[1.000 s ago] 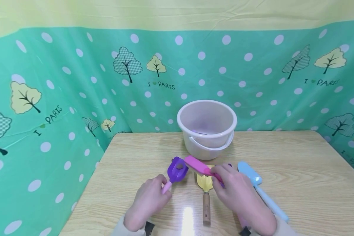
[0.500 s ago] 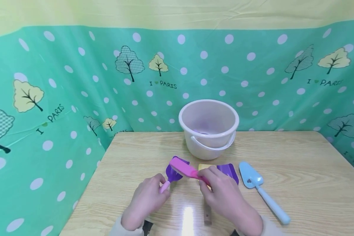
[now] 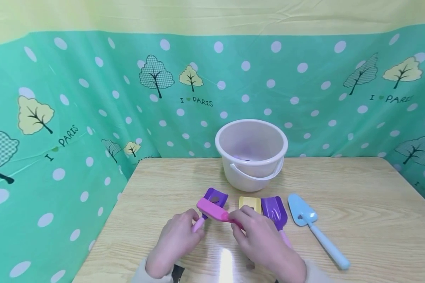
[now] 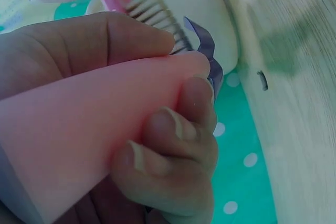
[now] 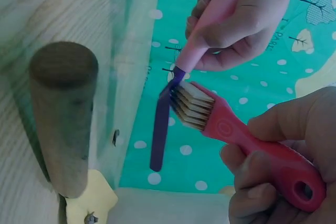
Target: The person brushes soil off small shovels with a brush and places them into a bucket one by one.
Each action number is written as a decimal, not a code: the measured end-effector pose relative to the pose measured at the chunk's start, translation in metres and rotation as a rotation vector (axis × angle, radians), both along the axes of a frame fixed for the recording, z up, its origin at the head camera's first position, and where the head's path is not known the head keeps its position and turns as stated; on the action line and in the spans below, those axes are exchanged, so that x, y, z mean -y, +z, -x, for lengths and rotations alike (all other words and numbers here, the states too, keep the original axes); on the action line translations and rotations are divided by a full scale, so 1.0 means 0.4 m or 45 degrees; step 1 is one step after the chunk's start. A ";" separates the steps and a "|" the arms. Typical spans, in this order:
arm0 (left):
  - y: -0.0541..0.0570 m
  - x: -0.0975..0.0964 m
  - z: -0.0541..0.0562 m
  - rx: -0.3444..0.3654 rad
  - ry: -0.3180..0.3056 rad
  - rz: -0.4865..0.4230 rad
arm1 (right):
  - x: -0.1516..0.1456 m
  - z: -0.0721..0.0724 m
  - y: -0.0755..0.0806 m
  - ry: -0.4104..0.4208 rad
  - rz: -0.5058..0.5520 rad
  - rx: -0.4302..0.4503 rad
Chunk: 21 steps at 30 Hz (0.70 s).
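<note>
My left hand (image 3: 177,237) grips the pink handle (image 4: 79,114) of a small purple shovel, its blade (image 3: 209,193) pointing away over the table. A brown patch shows on the blade. In my right hand (image 3: 260,237) is a pink brush (image 3: 212,209), held by its handle with the head turned left. Its pale, brown-tipped bristles (image 5: 194,106) meet the shovel where blade and handle join, as the right wrist view shows. From above, the brush head covers part of the blade.
A white bucket (image 3: 248,175) stands behind the tools. To the right lie a yellow shovel (image 3: 249,202) with a wooden handle (image 5: 63,124), a second purple shovel (image 3: 274,210) and a light blue trowel (image 3: 318,228). A dark crumb (image 5: 115,138) lies on the table.
My right hand has moved left and toward me with the brush, from the shovel blade's right side to its neck. The left hand keeps its grip on the shovel, nearly in place.
</note>
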<state>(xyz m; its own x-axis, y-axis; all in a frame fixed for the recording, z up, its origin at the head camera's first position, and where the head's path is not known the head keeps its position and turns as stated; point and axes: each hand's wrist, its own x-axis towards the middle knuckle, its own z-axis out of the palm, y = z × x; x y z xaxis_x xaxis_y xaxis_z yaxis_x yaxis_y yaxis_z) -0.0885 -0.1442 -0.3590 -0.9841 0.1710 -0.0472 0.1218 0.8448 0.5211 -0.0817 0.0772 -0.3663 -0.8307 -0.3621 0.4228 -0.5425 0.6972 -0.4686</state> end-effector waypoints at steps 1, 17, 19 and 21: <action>0.001 -0.001 -0.001 -0.003 0.000 0.003 | 0.001 0.001 -0.002 -0.002 -0.006 0.008; 0.008 0.001 -0.010 -0.025 -0.012 0.053 | 0.003 0.015 -0.018 -0.027 -0.023 0.013; 0.008 0.001 -0.012 -0.027 -0.014 0.060 | 0.002 0.015 -0.018 -0.027 -0.018 0.027; 0.008 0.001 -0.013 -0.031 -0.015 0.068 | 0.002 0.017 -0.020 -0.032 -0.017 0.029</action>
